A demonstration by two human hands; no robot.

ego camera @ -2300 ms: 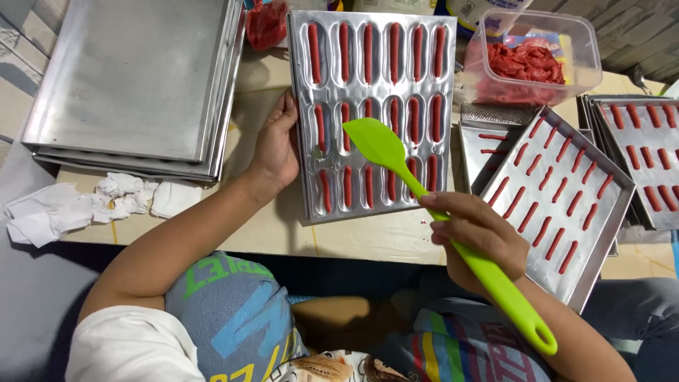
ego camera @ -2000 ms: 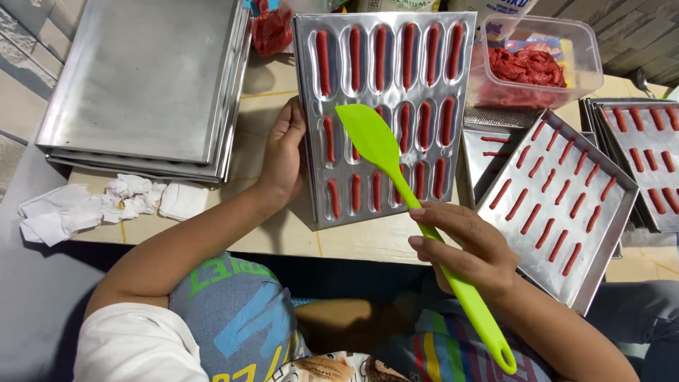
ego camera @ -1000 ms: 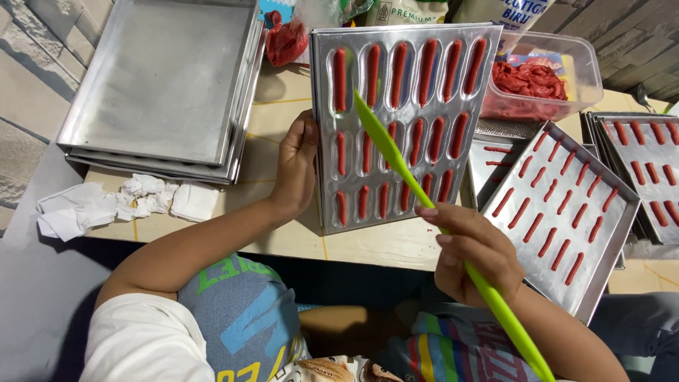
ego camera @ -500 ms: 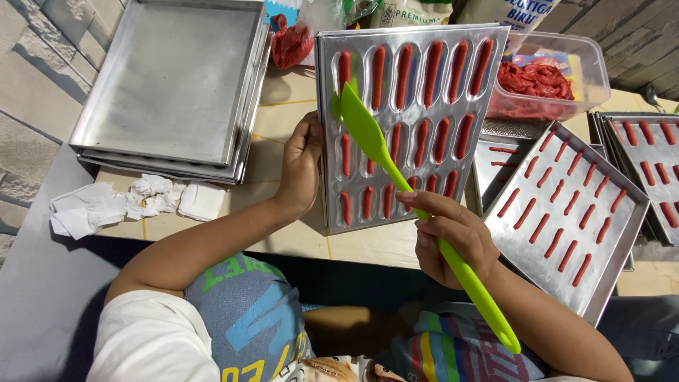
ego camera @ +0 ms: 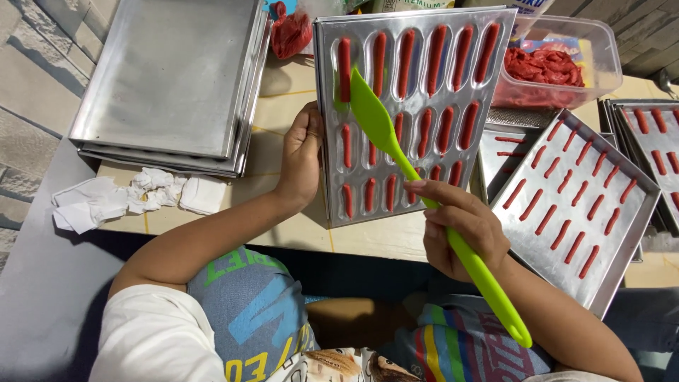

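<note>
At front edge of table point(ego camera: 304, 233), we steady finger-shaped mould tray point(ego camera: 417, 106) with left hand point(ego camera: 300, 152) clamped on its left rim. Right hand point(ego camera: 463, 230) grips green silicone spatula point(ego camera: 396, 152), blade over upper-left cavities of red dough: levelling step, we judge. Next calls for flat, even stroke. Tray's top edge cut off; blade-to-dough contact unclear.

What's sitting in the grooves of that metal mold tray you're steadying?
Red paste strips fill the long grooves of the silver metal mold tray. The lime-green silicone spatula, held by the right hand, covers part of some grooves; the left hand hides the tray's edge.
</note>
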